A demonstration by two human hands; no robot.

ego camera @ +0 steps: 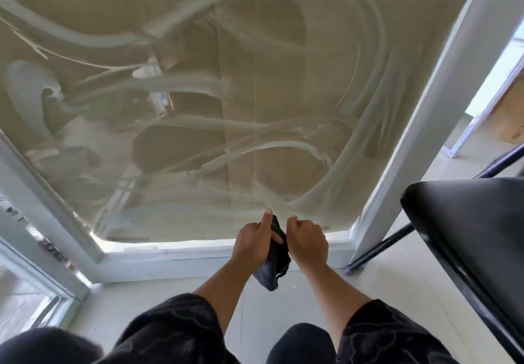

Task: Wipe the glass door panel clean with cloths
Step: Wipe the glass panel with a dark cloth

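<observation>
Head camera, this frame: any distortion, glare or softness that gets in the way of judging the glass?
Head view: the wide-angle lens splays the white door frame outward; the glass panel is hazy with pale smear streaks, so whatever lies behind it reads soft; the opening at the right edge is blown out; the left hand, right hand and dark cloth between them are fairly sharp.

The left hand (253,241) and right hand (308,239) grip a dark cloth (276,263) before the smeared glass door panel (226,94). A black chair (470,230) stands at the right.
</observation>
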